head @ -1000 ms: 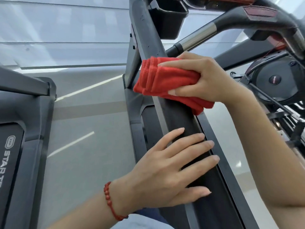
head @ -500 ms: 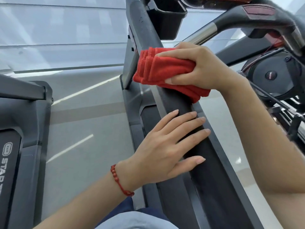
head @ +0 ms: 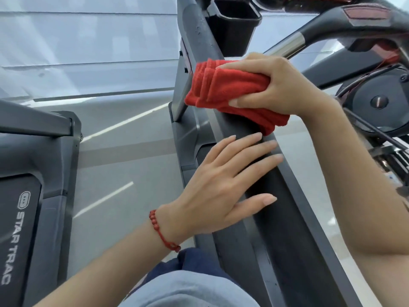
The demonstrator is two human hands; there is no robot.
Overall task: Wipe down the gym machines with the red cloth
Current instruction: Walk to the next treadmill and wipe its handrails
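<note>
The folded red cloth point(head: 228, 94) is clamped in the right hand point(head: 274, 85) against the treadmill side rail point(head: 294, 229); the left hand point(head: 221, 185) is spread flat below. Firm, overlapping strokes along the rail are advised.

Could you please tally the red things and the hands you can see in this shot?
Red things: 2 (red cloth, bead bracelet)
Hands: 2 (right hand gripping the cloth, left hand flat on the dark machine rail)
Total: 4
</note>
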